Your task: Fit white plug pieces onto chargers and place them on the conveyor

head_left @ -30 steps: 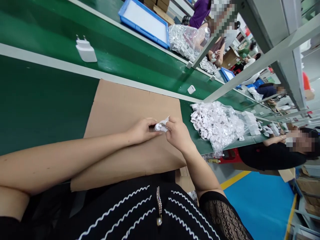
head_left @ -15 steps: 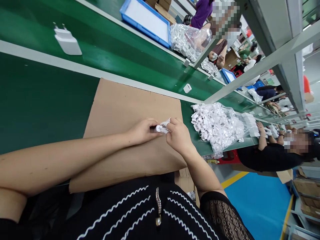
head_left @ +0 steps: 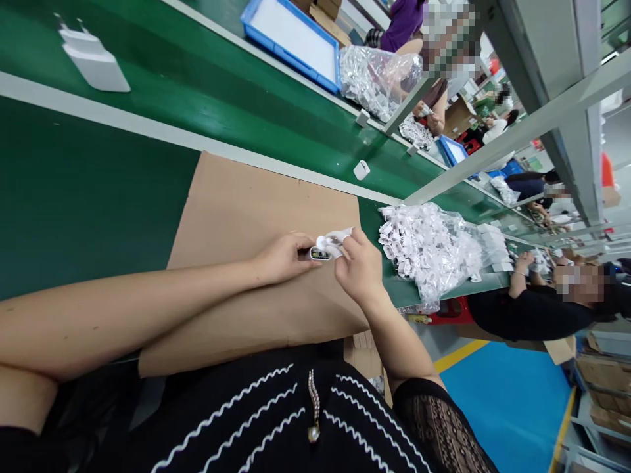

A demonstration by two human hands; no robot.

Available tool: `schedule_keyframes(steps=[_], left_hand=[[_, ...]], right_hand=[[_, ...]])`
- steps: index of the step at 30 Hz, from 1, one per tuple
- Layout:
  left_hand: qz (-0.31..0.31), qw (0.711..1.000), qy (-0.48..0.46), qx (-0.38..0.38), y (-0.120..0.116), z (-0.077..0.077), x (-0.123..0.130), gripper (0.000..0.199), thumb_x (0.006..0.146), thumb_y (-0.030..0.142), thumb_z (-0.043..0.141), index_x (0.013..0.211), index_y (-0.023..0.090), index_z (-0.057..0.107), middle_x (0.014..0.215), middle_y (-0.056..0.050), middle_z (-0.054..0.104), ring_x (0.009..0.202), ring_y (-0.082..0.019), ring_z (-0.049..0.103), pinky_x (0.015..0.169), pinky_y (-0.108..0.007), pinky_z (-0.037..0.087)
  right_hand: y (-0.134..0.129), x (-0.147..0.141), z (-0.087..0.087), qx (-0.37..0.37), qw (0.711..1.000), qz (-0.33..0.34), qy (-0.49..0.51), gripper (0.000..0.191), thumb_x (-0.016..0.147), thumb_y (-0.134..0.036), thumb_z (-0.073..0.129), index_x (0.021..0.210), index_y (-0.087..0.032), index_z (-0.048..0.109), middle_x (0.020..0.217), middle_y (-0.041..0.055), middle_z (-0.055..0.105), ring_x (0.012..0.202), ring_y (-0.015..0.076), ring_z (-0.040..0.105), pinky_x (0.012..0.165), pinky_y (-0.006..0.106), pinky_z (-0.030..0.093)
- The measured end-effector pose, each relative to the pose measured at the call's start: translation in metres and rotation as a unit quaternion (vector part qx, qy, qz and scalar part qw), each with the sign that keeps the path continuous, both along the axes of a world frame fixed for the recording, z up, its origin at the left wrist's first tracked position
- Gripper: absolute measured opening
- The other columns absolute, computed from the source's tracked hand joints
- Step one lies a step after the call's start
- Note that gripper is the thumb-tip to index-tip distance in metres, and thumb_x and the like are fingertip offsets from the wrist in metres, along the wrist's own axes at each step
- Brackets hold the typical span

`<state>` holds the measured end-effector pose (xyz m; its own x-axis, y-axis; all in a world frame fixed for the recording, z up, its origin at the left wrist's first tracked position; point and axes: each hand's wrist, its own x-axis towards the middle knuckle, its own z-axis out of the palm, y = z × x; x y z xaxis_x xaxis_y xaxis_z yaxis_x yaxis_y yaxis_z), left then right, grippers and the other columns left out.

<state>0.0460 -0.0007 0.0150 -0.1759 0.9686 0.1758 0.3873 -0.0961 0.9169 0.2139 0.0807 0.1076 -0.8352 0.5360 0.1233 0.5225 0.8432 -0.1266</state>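
My left hand [head_left: 283,256] pinches a small white charger housing [head_left: 320,255] whose open end faces me, with greenish and dark parts showing inside. Closed fingers of my right hand [head_left: 362,268] grip a white looped tool [head_left: 335,242] with a rounded end and curved arms; its exact kind is unclear. The rounded end sits at the upper edge of the housing; whether it touches is hard to see. Both hands are above a brown cardboard sheet [head_left: 246,203] on the green bench.
Right of the cardboard lies a clear bag of white charger parts [head_left: 428,240]. White plug chargers [head_left: 96,62] and a smaller white piece [head_left: 361,171] lie on the green belt behind. A blue tray [head_left: 290,43] stands beyond. A co-worker in black [head_left: 532,309] sits at right.
My right hand has moved slightly right and the white tool has shifted with it, uncovering the housing's open end. Chargers on the belt have moved left.
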Motion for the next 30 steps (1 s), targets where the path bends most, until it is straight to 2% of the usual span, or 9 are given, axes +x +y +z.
schedule_keyframes(steps=[4, 10, 15, 22, 30], left_hand=[[-0.009, 1.000, -0.004, 0.004, 0.000, 0.000, 0.000, 0.027, 0.084, 0.048, 0.077, 0.094, 0.023, 0.078, 0.091, -0.006, 0.073, 0.094, -0.027, 0.067, 0.087, -0.039, 0.054], [-0.003, 1.000, -0.007, -0.001, 0.001, -0.001, -0.001, 0.030, 0.083, 0.052, 0.078, 0.090, 0.023, 0.077, 0.089, -0.006, 0.072, 0.093, -0.027, 0.067, 0.086, -0.040, 0.054], [-0.007, 1.000, -0.017, 0.002, 0.001, -0.001, 0.000, 0.027, 0.082, 0.049, 0.078, 0.087, 0.023, 0.076, 0.091, -0.006, 0.073, 0.094, -0.027, 0.068, 0.088, -0.041, 0.054], [0.000, 1.000, -0.013, -0.013, 0.000, -0.004, 0.002, 0.025, 0.082, 0.047, 0.075, 0.087, 0.023, 0.076, 0.092, -0.006, 0.074, 0.093, -0.027, 0.069, 0.087, -0.041, 0.054], [0.003, 0.999, 0.012, -0.032, -0.001, -0.002, 0.003, 0.033, 0.084, 0.054, 0.072, 0.091, 0.021, 0.077, 0.090, -0.006, 0.072, 0.086, -0.026, 0.068, 0.080, -0.038, 0.053]], right_hand=[[0.004, -0.001, 0.001, -0.023, 0.999, 0.009, -0.028, 0.031, 0.081, -0.004, 0.054, 0.103, -0.018, 0.071, 0.102, 0.0098, 0.061, 0.093, 0.0251, 0.057, 0.076, 0.034, 0.043], [0.003, -0.007, -0.003, 0.018, 0.996, 0.047, -0.067, 0.027, 0.083, -0.005, 0.055, 0.097, -0.019, 0.072, 0.099, 0.0109, 0.064, 0.096, 0.0276, 0.052, 0.080, 0.038, 0.041], [0.005, -0.007, -0.006, 0.040, 0.995, 0.052, -0.076, 0.021, 0.087, -0.008, 0.057, 0.092, -0.020, 0.073, 0.097, 0.0110, 0.065, 0.098, 0.0281, 0.053, 0.081, 0.039, 0.038], [-0.001, -0.006, -0.008, 0.070, 0.994, 0.059, -0.067, 0.019, 0.089, -0.012, 0.059, 0.091, -0.021, 0.075, 0.093, 0.0095, 0.067, 0.095, 0.0263, 0.056, 0.094, 0.041, 0.036], [0.009, -0.016, 0.003, 0.004, 0.995, 0.048, -0.083, 0.024, 0.082, -0.010, 0.063, 0.096, -0.021, 0.080, 0.095, 0.0084, 0.070, 0.095, 0.0249, 0.062, 0.091, 0.038, 0.036]])
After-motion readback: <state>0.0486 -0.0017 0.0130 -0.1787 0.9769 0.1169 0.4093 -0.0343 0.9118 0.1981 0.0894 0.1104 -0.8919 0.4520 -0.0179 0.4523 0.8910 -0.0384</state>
